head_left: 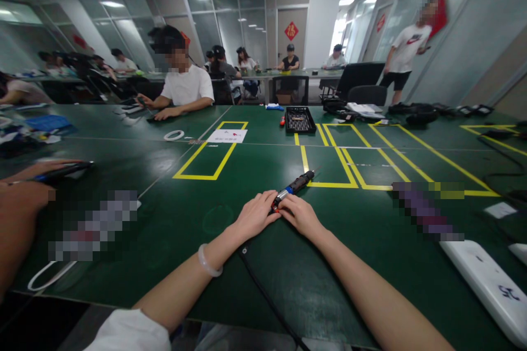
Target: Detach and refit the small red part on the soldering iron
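Both my hands rest on the green table (255, 175) near its middle front. My left hand (256, 214) and my right hand (300, 214) are closed together around the near end of a black and blue electric screwdriver (295, 185). The tool lies tilted, its tip pointing away to the upper right, just short of a yellow tape line. A black cable (267, 296) runs from under my hands toward the near table edge. A pale bangle (208, 262) sits on my left wrist.
Yellow tape rectangles (209, 159) mark the table. A black tray (300, 119) and a white paper sheet (227, 135) lie farther back. A white power strip (489, 285) lies at the right. Another person's hand holding a pen (61, 171) is at the left. A seated person (183, 85) works across the table.
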Action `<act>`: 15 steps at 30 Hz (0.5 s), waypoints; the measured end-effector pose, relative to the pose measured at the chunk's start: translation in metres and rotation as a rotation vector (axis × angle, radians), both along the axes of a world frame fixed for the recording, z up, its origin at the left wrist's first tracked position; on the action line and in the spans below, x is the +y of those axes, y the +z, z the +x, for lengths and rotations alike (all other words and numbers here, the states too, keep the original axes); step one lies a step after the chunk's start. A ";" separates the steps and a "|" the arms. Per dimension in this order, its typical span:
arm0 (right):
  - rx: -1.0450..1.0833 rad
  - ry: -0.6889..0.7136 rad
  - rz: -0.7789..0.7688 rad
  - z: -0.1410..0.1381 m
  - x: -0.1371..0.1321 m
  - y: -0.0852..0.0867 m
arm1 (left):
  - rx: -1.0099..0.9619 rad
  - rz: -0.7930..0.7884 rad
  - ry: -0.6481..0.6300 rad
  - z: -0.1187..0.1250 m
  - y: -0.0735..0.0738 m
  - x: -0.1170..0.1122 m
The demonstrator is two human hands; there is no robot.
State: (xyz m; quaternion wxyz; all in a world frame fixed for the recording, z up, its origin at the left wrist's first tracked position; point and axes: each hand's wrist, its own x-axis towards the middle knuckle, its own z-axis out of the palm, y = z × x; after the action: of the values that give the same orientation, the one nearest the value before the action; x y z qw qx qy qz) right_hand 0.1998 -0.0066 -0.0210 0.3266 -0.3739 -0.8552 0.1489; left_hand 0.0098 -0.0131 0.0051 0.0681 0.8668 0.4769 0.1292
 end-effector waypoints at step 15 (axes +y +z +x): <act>-0.023 -0.076 -0.049 0.012 -0.005 0.001 | 0.009 -0.069 0.033 -0.017 0.005 0.005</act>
State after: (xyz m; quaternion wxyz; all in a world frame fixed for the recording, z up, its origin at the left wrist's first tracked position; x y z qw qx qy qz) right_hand 0.2113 -0.0111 -0.0195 0.3127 -0.4158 -0.8402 0.1530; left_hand -0.0068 -0.0076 0.0099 0.0938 0.8564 0.4957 0.1100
